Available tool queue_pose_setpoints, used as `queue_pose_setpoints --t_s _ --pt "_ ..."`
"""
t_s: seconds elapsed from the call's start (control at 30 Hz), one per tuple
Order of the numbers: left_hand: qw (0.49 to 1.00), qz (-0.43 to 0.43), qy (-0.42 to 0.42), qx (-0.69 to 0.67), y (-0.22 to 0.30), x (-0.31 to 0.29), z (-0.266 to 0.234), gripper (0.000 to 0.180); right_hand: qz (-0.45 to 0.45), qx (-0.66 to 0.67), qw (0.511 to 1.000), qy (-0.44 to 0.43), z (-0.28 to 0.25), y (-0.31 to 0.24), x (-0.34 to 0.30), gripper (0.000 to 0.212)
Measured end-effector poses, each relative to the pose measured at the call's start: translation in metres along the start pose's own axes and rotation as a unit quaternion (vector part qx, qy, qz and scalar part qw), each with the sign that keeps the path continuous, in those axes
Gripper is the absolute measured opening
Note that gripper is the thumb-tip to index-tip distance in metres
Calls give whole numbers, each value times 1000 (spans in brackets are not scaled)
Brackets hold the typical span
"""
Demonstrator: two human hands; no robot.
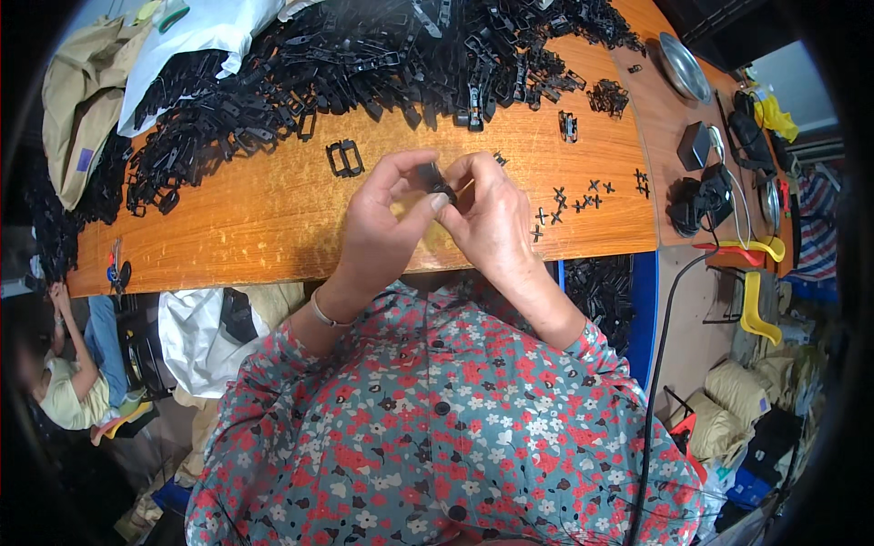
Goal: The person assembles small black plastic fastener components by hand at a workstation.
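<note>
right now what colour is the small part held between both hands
Black, like the heap of parts behind; the small part shows best in the head view.

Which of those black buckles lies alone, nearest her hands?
The rectangular buckle lying flat on bare wood just left of the left hand; the others sit heaped in the pile behind.

Matt black plastic buckles [364, 55] heap on a smooth, varnished wooden table [255, 218].

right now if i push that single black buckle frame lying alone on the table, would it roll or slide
The buckle frame lies flat and rectangular, so it would likely slide, not roll. It looks like thin open plastic, probably light and stiff. The wooden table looks smooth, so little drag.
</note>
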State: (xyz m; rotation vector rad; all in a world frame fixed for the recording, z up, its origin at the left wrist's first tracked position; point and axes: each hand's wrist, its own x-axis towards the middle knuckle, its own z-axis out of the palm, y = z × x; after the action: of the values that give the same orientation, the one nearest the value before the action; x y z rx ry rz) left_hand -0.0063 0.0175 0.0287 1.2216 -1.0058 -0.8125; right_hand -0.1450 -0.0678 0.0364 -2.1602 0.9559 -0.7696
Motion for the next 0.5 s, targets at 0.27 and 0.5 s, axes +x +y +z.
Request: queue_pose_setpoints --t_s 0.27,0.5 --pt "1000 -16 -9 -4 -3 -2 -5 36 29 99 994 -42 11 9 -6 45" --pt "997 -74 6 -38 -7 -6 -13 37 106 408 902 -91 30 13 -10 26"
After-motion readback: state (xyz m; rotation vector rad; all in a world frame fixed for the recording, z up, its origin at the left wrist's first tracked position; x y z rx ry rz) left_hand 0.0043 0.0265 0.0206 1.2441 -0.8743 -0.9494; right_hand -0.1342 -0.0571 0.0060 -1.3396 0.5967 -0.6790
